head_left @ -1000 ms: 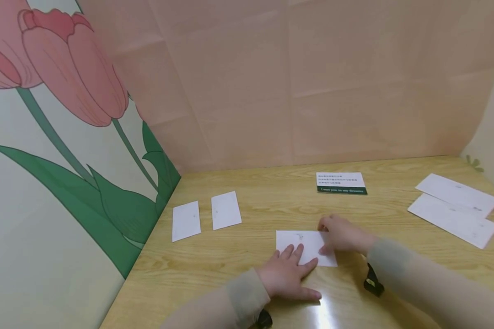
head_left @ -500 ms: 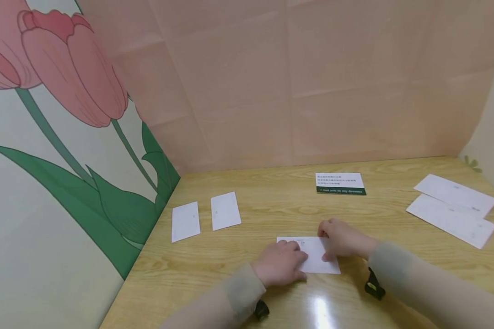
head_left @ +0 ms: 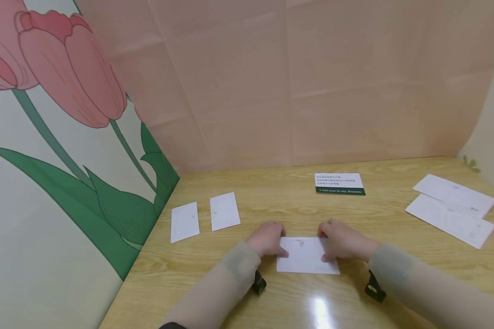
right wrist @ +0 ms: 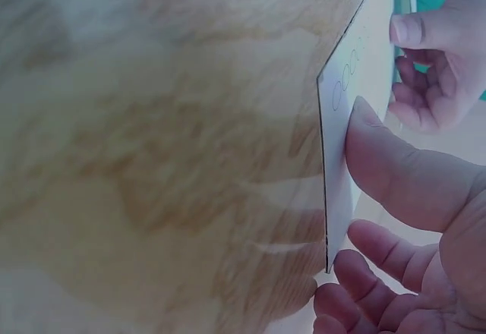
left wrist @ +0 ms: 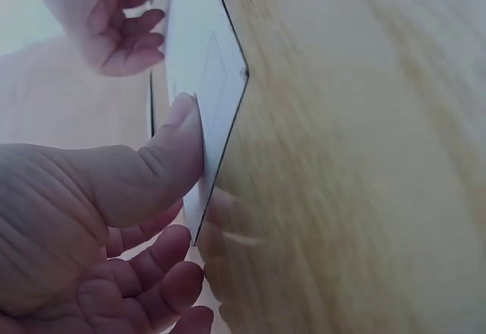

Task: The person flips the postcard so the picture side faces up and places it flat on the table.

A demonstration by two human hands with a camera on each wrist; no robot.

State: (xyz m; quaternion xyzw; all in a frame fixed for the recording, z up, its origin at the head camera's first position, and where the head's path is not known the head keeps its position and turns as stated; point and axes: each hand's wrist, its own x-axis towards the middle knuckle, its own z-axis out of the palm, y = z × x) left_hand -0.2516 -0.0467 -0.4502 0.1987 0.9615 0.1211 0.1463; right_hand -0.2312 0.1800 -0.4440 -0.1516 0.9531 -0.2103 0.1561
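A white card point(head_left: 306, 260) with a small faint print near its far edge lies on the wooden table in front of the person. The left hand point(head_left: 267, 240) grips its left end, and the right hand point(head_left: 343, 240) grips its right end. In the left wrist view the left thumb point(left wrist: 163, 155) presses on the card's face while the other fingers curl by its edge. The right wrist view shows the right thumb point(right wrist: 399, 167) on the white face point(right wrist: 339, 152), where a row of small outlined circles is visible, with curled fingers beside the edge.
Two small white cards point(head_left: 225, 211) lie apart at the left. Further back is a white-and-green printed card point(head_left: 339, 183). Two overlapping white sheets point(head_left: 448, 219) lie at the right. A pink cloth point(head_left: 288, 91) hangs behind the table, and a tulip-printed panel point(head_left: 61, 183) stands at the left.
The left hand, first spread across the card's left part, has drawn back and now grips its left end. The card has shifted slightly toward the person. The right hand has kept its grip.
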